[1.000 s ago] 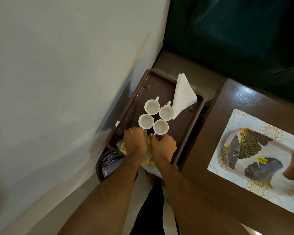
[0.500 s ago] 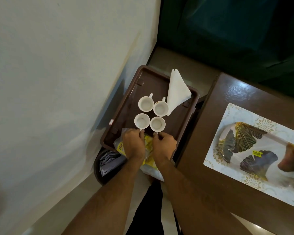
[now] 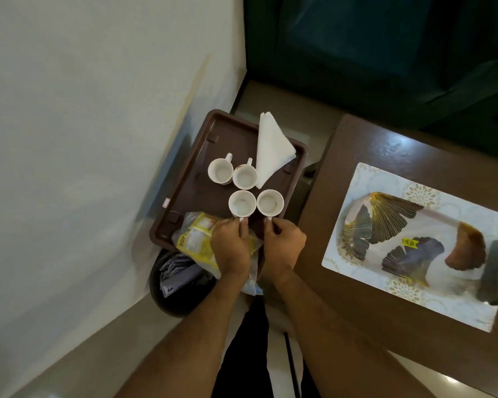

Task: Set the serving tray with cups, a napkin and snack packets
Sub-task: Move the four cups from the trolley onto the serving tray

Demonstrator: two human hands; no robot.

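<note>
A brown serving tray [image 3: 202,156] holds several white cups and a folded white napkin [image 3: 270,150] at its far right. My left hand [image 3: 232,245] pinches the handle of the near left cup [image 3: 241,203]. My right hand [image 3: 283,242] pinches the handle of the near right cup [image 3: 270,202]. Two more cups [image 3: 220,170] [image 3: 244,176] stand behind them. Yellow and clear snack packets [image 3: 194,238] lie on the tray's near left corner, partly under my left hand.
A white wall [image 3: 84,139] runs close along the left. A dark bin [image 3: 176,285] with papers stands below the tray's near corner. A brown table [image 3: 357,156] to the right carries a wrapped leaf-patterned tray [image 3: 414,239]. Dark green curtain hangs beyond.
Both hands left the snack packets and took the handles of the two near cups. The packets now show more on the tray's near left.
</note>
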